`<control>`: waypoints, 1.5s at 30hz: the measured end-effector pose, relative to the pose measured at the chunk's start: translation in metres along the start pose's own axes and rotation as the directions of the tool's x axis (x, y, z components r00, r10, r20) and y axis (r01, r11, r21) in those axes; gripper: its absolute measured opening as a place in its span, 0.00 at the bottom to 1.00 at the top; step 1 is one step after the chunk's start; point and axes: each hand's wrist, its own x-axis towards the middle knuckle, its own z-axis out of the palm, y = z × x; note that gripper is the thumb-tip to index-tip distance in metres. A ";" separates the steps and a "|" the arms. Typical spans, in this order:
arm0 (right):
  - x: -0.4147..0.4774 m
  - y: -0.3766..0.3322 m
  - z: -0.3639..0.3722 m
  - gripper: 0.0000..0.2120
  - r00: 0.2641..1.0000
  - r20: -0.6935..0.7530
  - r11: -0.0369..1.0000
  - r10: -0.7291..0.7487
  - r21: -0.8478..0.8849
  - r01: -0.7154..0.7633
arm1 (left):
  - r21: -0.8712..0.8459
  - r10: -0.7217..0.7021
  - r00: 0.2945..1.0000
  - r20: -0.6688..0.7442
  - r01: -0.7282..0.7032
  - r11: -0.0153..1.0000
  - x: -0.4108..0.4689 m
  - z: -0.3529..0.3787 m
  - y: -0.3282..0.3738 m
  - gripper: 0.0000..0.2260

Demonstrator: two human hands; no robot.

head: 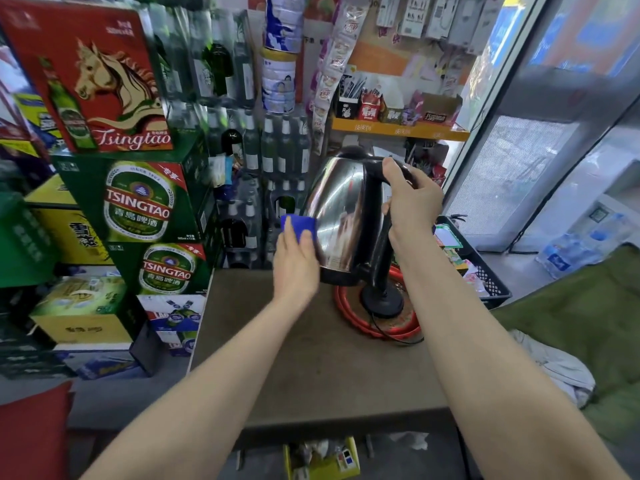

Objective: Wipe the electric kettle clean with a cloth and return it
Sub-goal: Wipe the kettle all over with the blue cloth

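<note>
A shiny steel electric kettle [341, 216] with a black lid and handle is held up in the air above the brown table [311, 368]. My right hand [410, 199] grips its black handle from the right. My left hand [296, 261] presses a blue cloth [299, 226] flat against the kettle's left side. The kettle's round black base [382, 301] stands on the table below, with a black cord trailing from it.
A red ring-shaped item [346, 313] lies around the kettle base. Stacked beer cartons [138, 202] and bottles fill the left. A black crate [485, 271] with packets sits to the right, beside green fabric [588, 323]. Snack shelves are behind.
</note>
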 end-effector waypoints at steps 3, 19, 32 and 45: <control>-0.008 0.003 0.012 0.08 0.999 -0.041 1.000 -0.013 -0.016 0.012 | 0.331 0.191 0.981 -0.042 -0.166 0.929 -0.021 0.023 0.003 0.29; -0.035 -0.004 0.009 0.12 0.937 0.173 0.923 -0.305 -0.187 0.335 | -0.395 -0.387 0.919 0.081 0.386 0.834 0.072 -0.030 0.034 0.38; -0.040 0.057 0.012 0.20 0.930 0.368 0.994 -0.010 -0.095 0.048 | -0.061 -0.030 0.998 -0.058 0.027 0.998 0.023 -0.009 -0.005 0.28; -0.093 0.233 -0.013 0.22 0.817 0.371 0.878 0.440 0.011 -0.478 | 0.043 -0.251 0.967 0.034 0.250 0.967 -0.010 0.014 -0.162 0.27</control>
